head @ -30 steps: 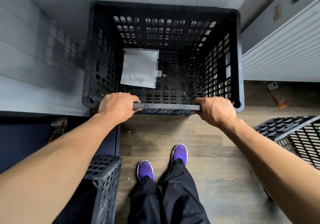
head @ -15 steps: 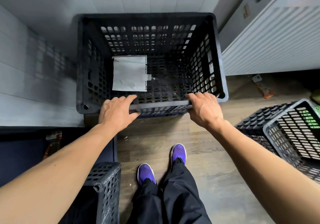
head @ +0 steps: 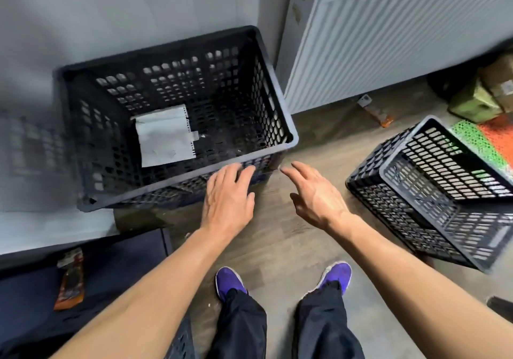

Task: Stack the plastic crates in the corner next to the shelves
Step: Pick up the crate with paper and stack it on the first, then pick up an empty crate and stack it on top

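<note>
A black perforated plastic crate (head: 83,125) stands in the corner against the grey wall, with a white sheet of paper (head: 165,136) lying in its bottom. My left hand (head: 227,194) hovers over the crate's near rim, fingers spread, holding nothing. My right hand (head: 313,192) is open just right of the crate's near right corner, off the rim. A second black crate (head: 433,200) sits tilted on the floor at the right. Part of another black crate (head: 180,344) shows at the bottom edge.
A white ribbed radiator-like unit (head: 388,39) stands behind to the right. A dark blue surface (head: 125,269) at lower left carries an orange packet (head: 70,281). Another orange packet (head: 374,110), boxes (head: 485,92) and green and orange mesh (head: 483,142) lie on the wood floor. My purple shoes (head: 229,281) are below.
Both hands have let go of the crate's near rim and opened. The view has swung right, bringing the tilted crate into fuller view.
</note>
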